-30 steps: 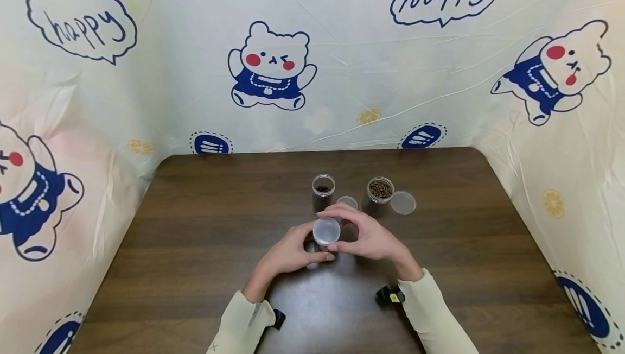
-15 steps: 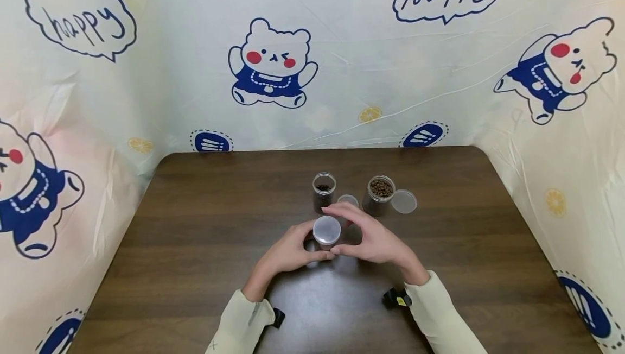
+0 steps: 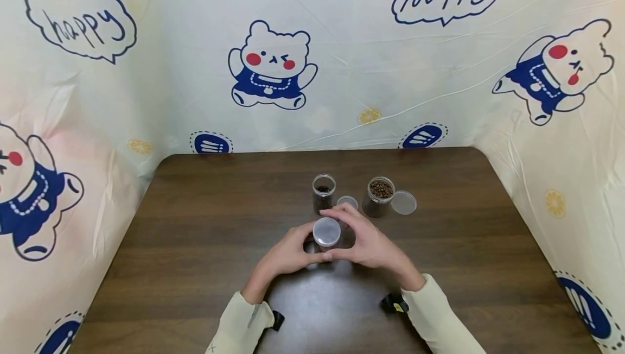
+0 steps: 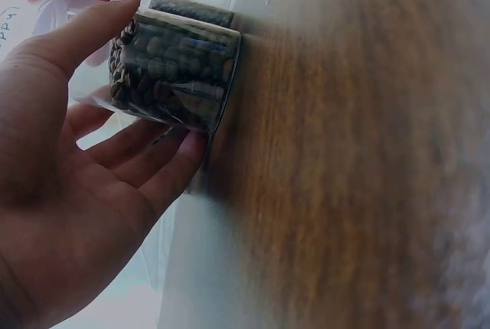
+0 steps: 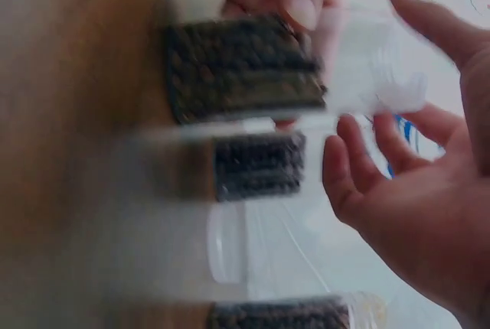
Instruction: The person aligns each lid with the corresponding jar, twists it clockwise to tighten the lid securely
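Observation:
A clear jar part-filled with brown beans (image 4: 172, 69) stands upright on the table, a translucent lid (image 3: 326, 232) on its top. My left hand (image 3: 288, 250) (image 4: 84, 191) grips the jar's side, thumb nearest me and fingers behind. Around the lid's right side my right hand (image 3: 376, 242) (image 5: 436, 199) is held with thumb and fingers spread apart. In the right wrist view its thumb stands off the lid; whether a fingertip touches it I cannot tell. The right thumb tip is by the left thumb in the head view.
Behind the hands stand two uncovered jars, one with dark contents (image 3: 323, 196) and one with brown beans (image 3: 380, 194). A loose lid (image 3: 348, 202) lies between them, partly behind my right hand, and another (image 3: 403, 202) to their right. A patterned cloth surrounds the wooden table (image 3: 205, 207).
My right hand's thumb has come off the lid's near edge and moved toward my left thumb, and its fingers have spread wider. My left hand keeps its grip on the jar.

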